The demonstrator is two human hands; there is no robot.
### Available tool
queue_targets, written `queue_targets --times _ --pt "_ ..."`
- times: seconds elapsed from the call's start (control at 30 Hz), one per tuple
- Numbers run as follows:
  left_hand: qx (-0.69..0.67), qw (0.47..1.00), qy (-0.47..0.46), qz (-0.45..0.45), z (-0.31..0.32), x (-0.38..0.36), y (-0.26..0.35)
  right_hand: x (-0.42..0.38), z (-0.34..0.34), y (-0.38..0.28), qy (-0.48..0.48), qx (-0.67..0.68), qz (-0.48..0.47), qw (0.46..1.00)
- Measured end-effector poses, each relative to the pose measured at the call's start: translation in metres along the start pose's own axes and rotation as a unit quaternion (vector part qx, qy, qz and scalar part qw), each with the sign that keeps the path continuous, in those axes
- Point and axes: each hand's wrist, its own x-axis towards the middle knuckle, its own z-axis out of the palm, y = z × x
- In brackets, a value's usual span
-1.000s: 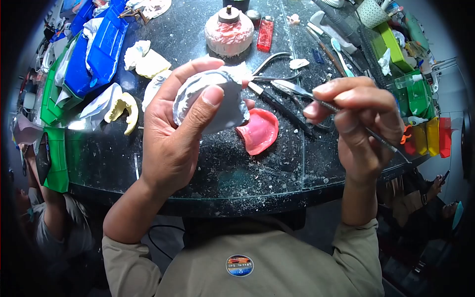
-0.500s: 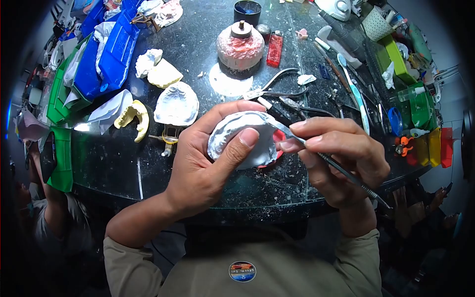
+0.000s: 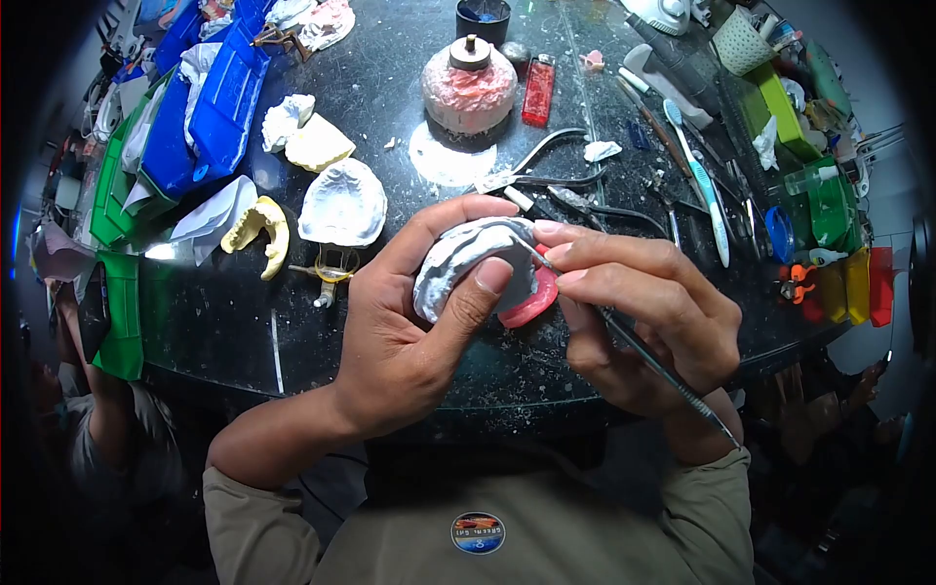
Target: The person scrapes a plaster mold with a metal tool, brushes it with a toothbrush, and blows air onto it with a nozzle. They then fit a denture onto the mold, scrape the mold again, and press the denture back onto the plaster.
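Observation:
A white plaster dental cast (image 3: 512,255) is gripped in my left hand (image 3: 414,317), the thumb lying across its face and the fingers behind it. My right hand (image 3: 653,317) pinches a thin metal instrument (image 3: 663,369) like a pen. The tool's tip meets the upper right rim of the cast, and its ridged handle slants down to the right. Partly hidden behind the cast, a pink horseshoe-shaped piece (image 3: 531,304) shows near my right fingertips.
Beyond my hands stand another white cast (image 3: 343,203), a yellowish arch (image 3: 259,234), a pink-stained burner (image 3: 470,88), a red lighter (image 3: 538,93) and pliers (image 3: 546,175). Blue bins (image 3: 229,107) line the left; a toothbrush (image 3: 697,175) and tools lie right.
My right hand has moved left and slightly up, bringing the instrument's tip to the cast's upper rim. The cast has tilted, and more of the pink piece shows.

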Motion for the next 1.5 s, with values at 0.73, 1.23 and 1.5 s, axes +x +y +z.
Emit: queue_targets --times 0.73,1.23,1.5 --pt "0.053 0.997 0.025 0.045 0.003 -0.001 -0.004 -0.003 0.007 0.009 0.036 -0.010 -0.045 0.998" --pt "0.018 1.000 0.022 0.008 0.002 0.000 -0.003 -0.003 0.006 0.005 0.020 -0.006 -0.009 1.000" --pt "0.007 1.000 0.019 0.001 0.003 0.000 -0.005 -0.003 0.006 0.004 0.027 -0.011 -0.004 1.000"
